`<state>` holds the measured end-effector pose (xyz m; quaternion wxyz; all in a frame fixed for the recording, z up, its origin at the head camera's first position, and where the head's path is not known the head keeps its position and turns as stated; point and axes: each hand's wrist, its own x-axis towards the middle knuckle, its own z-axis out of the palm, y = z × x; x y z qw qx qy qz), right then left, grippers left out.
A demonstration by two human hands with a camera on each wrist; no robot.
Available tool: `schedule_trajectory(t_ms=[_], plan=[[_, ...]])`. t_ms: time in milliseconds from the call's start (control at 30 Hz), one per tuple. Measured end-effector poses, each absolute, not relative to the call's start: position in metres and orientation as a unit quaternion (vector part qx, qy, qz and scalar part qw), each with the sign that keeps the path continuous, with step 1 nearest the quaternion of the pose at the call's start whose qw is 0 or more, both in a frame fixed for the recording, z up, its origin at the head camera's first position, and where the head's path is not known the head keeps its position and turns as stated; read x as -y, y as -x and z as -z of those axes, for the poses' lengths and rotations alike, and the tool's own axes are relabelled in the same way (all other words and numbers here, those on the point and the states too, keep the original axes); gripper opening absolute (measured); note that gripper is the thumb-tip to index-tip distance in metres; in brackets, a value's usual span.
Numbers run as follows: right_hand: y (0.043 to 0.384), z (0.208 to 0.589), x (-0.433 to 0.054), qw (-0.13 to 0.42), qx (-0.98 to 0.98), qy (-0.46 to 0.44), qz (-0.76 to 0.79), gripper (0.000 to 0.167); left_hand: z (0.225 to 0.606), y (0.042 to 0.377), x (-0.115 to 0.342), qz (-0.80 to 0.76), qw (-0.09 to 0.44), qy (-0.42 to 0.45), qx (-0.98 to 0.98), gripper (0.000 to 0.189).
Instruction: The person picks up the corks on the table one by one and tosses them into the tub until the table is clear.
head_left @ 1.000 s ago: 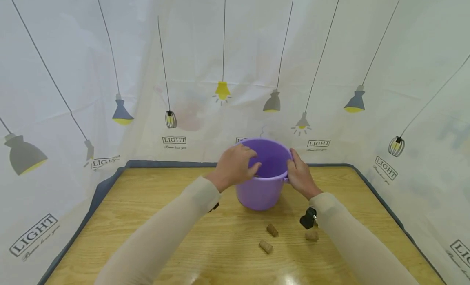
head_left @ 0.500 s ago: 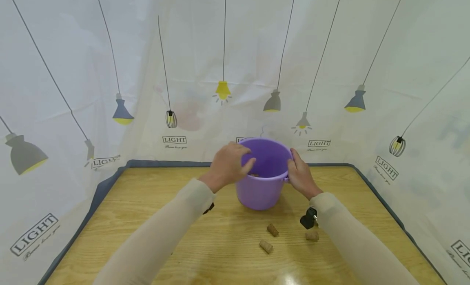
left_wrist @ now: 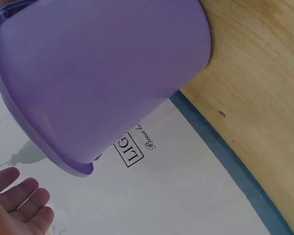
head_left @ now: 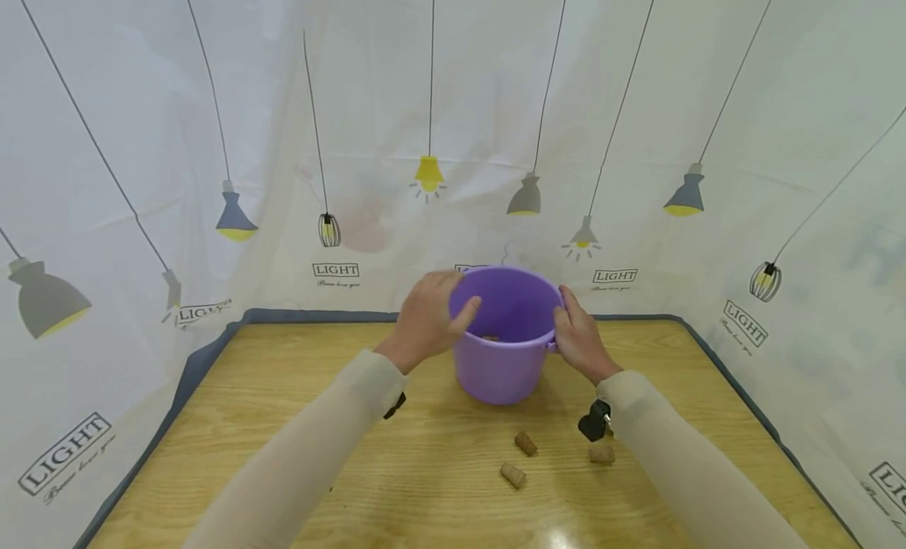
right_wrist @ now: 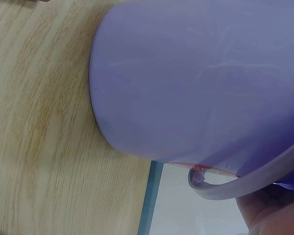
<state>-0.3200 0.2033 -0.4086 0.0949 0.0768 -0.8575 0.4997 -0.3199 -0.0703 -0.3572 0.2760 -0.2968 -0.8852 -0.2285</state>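
Note:
A purple plastic bucket (head_left: pixel 499 373) stands on the wooden table in the head view. My right hand (head_left: pixel 582 338) grips its right rim, by the handle joint; in the right wrist view the bucket's handle (right_wrist: pixel 230 190) hangs beside that hand. My left hand (head_left: pixel 423 319) is at the left rim, thumb spread. The left wrist view shows its fingers (left_wrist: pixel 25 201) relaxed and apart from the bucket, holding nothing. Inside the bucket a bit of cork (head_left: pixel 490 338) shows low at the near side; the rest of the bottom is hidden.
On the table (head_left: pixel 283 423) before the bucket lie a dark cork (head_left: pixel 525 443), a paler cork (head_left: pixel 513 475) and another cork (head_left: pixel 602 454) beside my right forearm. A white sheet (head_left: pixel 382 242) printed with lamps closes off the back and sides.
My left hand has drawn back leftward, out from over the bucket's opening to its left rim. The right hand, bucket and table corks have stayed put.

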Motion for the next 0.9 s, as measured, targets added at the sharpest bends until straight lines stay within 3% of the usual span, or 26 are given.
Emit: schedule_trajectory(t_ms=[400, 600, 900], plan=[[0.32, 0.408, -0.203, 0.095, 0.858, -0.073, -0.499, 0.059, 0.373, 0.325, 0.07, 0.393, 0.162, 0.191, 0.885, 0.067], [0.32, 0.409, -0.204, 0.104, 0.866, -0.075, -0.483, 0.058, 0.384, 0.332, 0.068, 0.454, 0.148, 0.155, 0.865, 0.068], [0.321, 0.409, -0.205, 0.087, 0.856, -0.079, -0.504, 0.059, 0.402, 0.341, 0.059, 0.517, 0.166, 0.133, 0.829, 0.06]])
